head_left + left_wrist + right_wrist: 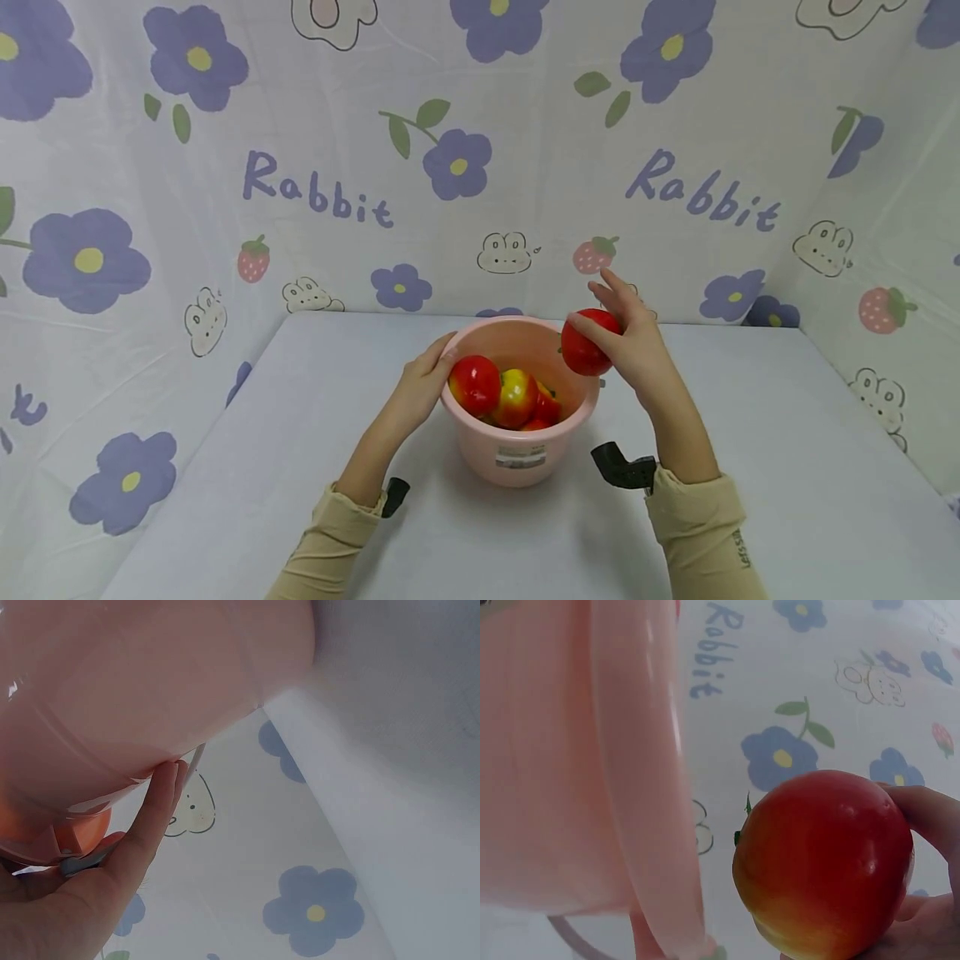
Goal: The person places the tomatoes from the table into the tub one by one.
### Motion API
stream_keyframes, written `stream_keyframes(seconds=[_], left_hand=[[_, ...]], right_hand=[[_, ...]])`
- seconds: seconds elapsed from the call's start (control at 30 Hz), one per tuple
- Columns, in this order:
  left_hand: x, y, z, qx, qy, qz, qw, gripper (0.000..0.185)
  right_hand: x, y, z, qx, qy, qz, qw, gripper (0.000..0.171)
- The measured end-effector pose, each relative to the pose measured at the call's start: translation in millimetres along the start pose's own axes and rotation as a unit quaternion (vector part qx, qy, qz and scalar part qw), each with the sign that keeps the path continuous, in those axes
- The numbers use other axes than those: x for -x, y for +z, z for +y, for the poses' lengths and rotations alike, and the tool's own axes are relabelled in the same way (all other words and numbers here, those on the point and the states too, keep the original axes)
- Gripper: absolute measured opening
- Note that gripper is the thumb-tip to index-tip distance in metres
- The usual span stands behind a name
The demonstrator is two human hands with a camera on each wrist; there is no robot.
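Observation:
A pink plastic bucket (480,457) stands on the table. Its rim is gripped on the left side by my left hand (416,387), thumb over the edge and fingers along the outside. In the left wrist view, those fingers (146,817) lie against the bucket wall (165,675). Over the bucket's right rim, my right hand (639,354) pinches a red tomato (585,352) between thumb and fingers. Seen from the right wrist, this tomato (825,862) shades to yellow below and has a green stem, beside the bucket's rim (649,780). Several red and yellow tomatoes (516,398) lie inside.
The white table (300,433) extends around the bucket, backed by a curtain (525,125) printed with flowers and rabbits. A black wrist mount (622,467) sticks out from the right sleeve, and another (395,497) from the left.

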State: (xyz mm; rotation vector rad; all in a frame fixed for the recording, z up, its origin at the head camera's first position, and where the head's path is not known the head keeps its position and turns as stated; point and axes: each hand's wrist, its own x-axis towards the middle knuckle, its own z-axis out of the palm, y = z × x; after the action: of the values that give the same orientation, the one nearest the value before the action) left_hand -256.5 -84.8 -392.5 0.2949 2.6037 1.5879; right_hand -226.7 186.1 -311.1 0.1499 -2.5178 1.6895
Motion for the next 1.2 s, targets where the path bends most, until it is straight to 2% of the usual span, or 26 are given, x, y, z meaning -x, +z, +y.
stream_keyframes(seconds=[0.27, 0.47, 1.0, 1.2], left_hand=[[0.3, 0.0, 1.8, -0.001, -0.002, 0.0, 1.0, 0.055], [0.5, 0.4, 2.0, 0.001, -0.006, -0.003, 1.0, 0.056], [-0.8, 1.2, 2.0, -0.005, -0.01, -0.001, 0.9999, 0.056], [0.6, 1.5, 1.6, -0.01, -0.009, -0.004, 0.9999, 0.057]], right_hand=[[-3, 14, -1, 0.009, -0.001, -0.019, 1.0, 0.08], [-1, 18, 4, 0.005, -0.018, -0.021, 1.0, 0.078], [0, 11, 12, 0.003, -0.019, -0.02, 1.0, 0.073], [2, 1, 20, 0.024, -0.014, -0.021, 0.999, 0.073]])
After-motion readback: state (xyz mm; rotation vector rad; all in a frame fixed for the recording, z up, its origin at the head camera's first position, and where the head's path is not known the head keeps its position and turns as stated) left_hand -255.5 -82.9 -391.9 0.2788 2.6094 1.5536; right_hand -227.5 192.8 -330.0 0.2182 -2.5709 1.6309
